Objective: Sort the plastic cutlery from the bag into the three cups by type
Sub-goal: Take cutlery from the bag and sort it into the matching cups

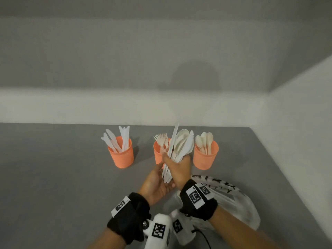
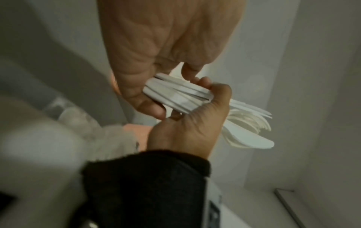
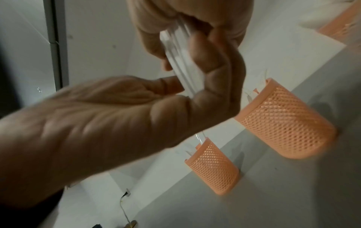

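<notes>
Cutlery bundle, head view: white plastic pieces held upright above the grey table, in front of the middle cup. Right hand wraps the bundle at mid-length, fingers curled round it; spoon bowls and a knife tip fan out above the fist, handle ends stick out below. Left hand sits under and beside those handle ends, palm up, fingers touching them. Left cup holds knives, middle cup forks, right cup spoons. White bag lies on the table near the right wrist.

Left wrist view: handle ends of the bundle lie between the left hand above and the right hand below; left thumb and fingertips press on the handles. Utensil heads project past the right fist.

Right wrist view: blurred. Handles run through the curled right hand; left hand closes on their far end. Two orange mesh cups visible beyond.
</notes>
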Demonstrator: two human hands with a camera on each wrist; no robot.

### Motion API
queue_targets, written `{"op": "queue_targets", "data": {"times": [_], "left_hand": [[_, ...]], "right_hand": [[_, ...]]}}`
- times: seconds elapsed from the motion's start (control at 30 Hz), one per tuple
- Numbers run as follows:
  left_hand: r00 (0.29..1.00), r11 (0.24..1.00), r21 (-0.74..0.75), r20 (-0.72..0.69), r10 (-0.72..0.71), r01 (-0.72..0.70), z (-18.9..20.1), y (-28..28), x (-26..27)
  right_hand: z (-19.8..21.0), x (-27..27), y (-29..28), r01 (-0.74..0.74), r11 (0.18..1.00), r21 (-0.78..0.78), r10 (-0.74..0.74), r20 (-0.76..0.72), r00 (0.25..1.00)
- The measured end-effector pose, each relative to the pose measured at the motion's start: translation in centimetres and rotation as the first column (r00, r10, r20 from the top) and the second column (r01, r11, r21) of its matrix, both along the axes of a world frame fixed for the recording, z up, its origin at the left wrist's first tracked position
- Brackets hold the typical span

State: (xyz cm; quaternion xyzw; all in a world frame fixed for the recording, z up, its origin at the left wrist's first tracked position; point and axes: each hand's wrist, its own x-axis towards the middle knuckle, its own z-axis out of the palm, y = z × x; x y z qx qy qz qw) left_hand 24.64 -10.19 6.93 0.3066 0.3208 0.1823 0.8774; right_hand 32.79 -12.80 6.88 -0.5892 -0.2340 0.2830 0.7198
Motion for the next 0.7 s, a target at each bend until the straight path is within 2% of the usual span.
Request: {"op": "queue_targets", "data": {"times": [0.07, 0.13, 0.23, 0.33, 0.4, 0.5, 0.6, 0.67, 0.7], "left_hand": [[0.998, 0.997, 0.054, -0.002, -0.062, 0.062, 0.2, 1.1, -1.0], [0.984, 0.969, 0.172, -0.028, -0.173, 0.175, 0.4, 1.8, -2.1], [0.941, 0.860, 0.382, -0.169, -0.295, 0.338, 0.6, 2.8, -3.1], [0.882, 0.711, 0.529, -0.353, -0.312, 0.463, 0.4, 3.6, -3.5], [0.866, 0.668, 0.563, -0.413, -0.282, 0.486, 0.1, 3.9, -3.7], [0.879, 0.700, 0.543, -0.381, -0.287, 0.464, -0.2, 4.1, -3.8], [0.879, 0.716, 0.524, -0.381, -0.287, 0.461, -0.3, 4.1, -4.0], [0.851, 0.667, 0.541, -0.427, -0.306, 0.512, -0.3, 4.4, -4.3], [0.822, 0.620, 0.550, -0.462, -0.332, 0.559, -0.2, 4.8, -4.6]], "right_hand": [[0.2, -0.3, 1.0, -0.021, 0.999, -0.034, 0.021, 0.009, 1.000], [0.1, -0.4, 1.7, -0.049, 0.997, -0.056, 0.050, 0.007, 0.999], [0.0, -1.0, 2.0, -0.144, 0.989, -0.040, 0.140, -0.080, 0.987], [0.0, -2.1, 2.2, -0.272, 0.959, -0.083, 0.267, -0.065, 0.961], [0.0, -2.3, 2.2, -0.334, 0.935, -0.117, 0.330, -0.052, 0.943], [-0.2, -2.0, 2.0, -0.437, 0.890, -0.133, 0.423, -0.121, 0.898], [-0.2, -2.0, 1.9, -0.579, 0.809, -0.102, 0.540, -0.262, 0.800], [-0.2, -2.1, 2.1, -0.600, 0.793, -0.105, 0.559, -0.268, 0.785], [-0.2, -2.2, 2.3, -0.579, 0.806, -0.121, 0.539, -0.254, 0.803]]}}
